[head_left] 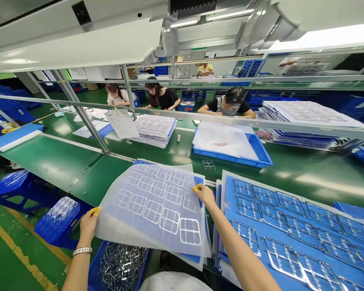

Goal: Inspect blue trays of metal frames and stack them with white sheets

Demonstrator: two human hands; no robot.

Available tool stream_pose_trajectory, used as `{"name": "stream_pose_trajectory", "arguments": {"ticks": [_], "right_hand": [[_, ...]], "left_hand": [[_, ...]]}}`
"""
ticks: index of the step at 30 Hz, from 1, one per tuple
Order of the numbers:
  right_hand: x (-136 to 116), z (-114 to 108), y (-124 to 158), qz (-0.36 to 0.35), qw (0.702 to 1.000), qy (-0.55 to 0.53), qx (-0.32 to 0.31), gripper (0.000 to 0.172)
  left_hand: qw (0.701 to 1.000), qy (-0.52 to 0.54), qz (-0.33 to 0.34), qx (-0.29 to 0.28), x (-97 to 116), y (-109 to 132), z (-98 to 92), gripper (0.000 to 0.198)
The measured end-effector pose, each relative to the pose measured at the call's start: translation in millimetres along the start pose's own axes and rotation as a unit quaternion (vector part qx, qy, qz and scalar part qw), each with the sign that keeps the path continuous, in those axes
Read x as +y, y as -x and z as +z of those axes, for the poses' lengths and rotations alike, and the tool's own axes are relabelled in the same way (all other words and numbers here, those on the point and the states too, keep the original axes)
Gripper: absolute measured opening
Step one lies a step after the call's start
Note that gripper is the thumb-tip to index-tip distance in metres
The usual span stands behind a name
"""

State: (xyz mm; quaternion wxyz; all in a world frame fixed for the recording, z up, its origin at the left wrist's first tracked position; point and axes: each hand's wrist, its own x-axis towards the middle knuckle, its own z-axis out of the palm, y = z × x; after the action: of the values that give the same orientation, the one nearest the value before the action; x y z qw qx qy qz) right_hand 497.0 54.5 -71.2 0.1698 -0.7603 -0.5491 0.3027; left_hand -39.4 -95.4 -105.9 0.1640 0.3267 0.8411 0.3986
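Note:
A thin translucent sheet (115,226) is stretched between my two hands. My left hand (89,222), with yellow covers on its fingertips, pinches the sheet's left corner. At the far right edge, my right hand (205,195) closes on the same sheet, also with yellow fingertip covers. Rows of square metal frames (152,211) show through it, lying on a blue board (199,181). One frame (190,231) near the front right looks brighter; I cannot tell whether the sheet covers it. Right of my right forearm, a blue board (261,230) carries more shiny metal frames in rows.
Below the sheet sits a blue bin (94,262) of small metal parts. A single frame (208,165) lies on the green table (182,155). Beyond are a blue tray (262,155), stacked sheets (154,127) and metal rails (91,129). Blue stools (59,220) stand left. Several people work opposite.

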Motion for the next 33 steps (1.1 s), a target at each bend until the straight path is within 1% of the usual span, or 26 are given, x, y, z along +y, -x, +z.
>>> {"name": "stream_pose_trajectory", "arguments": {"ticks": [5,9,11,13,15,16,18,21,23,24,26,28,29,30,31,33], "right_hand": [[-10,-11,-8,-0.073,0.991,-0.101,0.039,0.022],[-9,-33,-8,-0.106,0.972,-0.188,0.092,0.034],[-4,-51,-5,-0.108,0.961,-0.219,0.130,0.040],[6,-77,-1,-0.105,0.949,-0.242,0.172,0.044],[21,-110,3,-0.100,0.938,-0.258,0.210,0.047],[31,-129,6,-0.096,0.933,-0.262,0.227,0.048],[53,-172,16,-0.087,0.925,-0.265,0.259,0.050],[92,-241,47,-0.060,0.912,-0.271,0.303,0.052],[120,-285,80,-0.022,0.892,-0.290,0.347,0.053],[135,-305,100,-0.002,0.876,-0.300,0.377,0.053],[167,-339,140,0.019,0.856,-0.307,0.415,0.050],[203,-362,174,0.040,0.833,-0.317,0.452,0.044],[222,-368,186,0.049,0.822,-0.324,0.466,0.041],[241,-372,194,0.065,0.819,-0.322,0.470,0.040],[261,-372,198,0.087,0.826,-0.311,0.463,0.038],[298,-365,194,0.146,0.857,-0.261,0.420,0.033]], "left_hand": [[0.999,0.047,0.011,0.011,27,-11,-7.2,0.035],[0.995,0.096,0.028,-0.009,54,-9,-15.6,0.036],[0.992,0.119,0.038,-0.025,71,-4,-20.1,0.038],[0.988,0.138,0.047,-0.039,92,3,-22.1,0.040],[0.983,0.170,0.062,-0.046,121,13,-18.5,0.040],[0.977,0.194,0.072,-0.048,138,20,-13.9,0.039],[0.963,0.246,0.101,-0.052,176,39,1.2,0.037],[0.939,0.299,0.144,-0.085,232,83,33.4,0.038],[0.926,0.323,0.164,-0.107,261,117,56.4,0.039],[0.920,0.331,0.174,-0.115,273,135,67.7,0.039],[0.910,0.340,0.197,-0.135,289,165,90.7,0.041],[0.903,0.324,0.232,-0.162,300,191,116.9,0.041],[0.901,0.302,0.254,-0.182,304,202,132.3,0.041],[0.898,0.274,0.276,-0.207,307,212,149.7,0.040],[0.894,0.243,0.297,-0.234,310,222,168.8,0.040],[0.880,0.201,0.320,-0.289,314,241,210.3,0.038]]}}
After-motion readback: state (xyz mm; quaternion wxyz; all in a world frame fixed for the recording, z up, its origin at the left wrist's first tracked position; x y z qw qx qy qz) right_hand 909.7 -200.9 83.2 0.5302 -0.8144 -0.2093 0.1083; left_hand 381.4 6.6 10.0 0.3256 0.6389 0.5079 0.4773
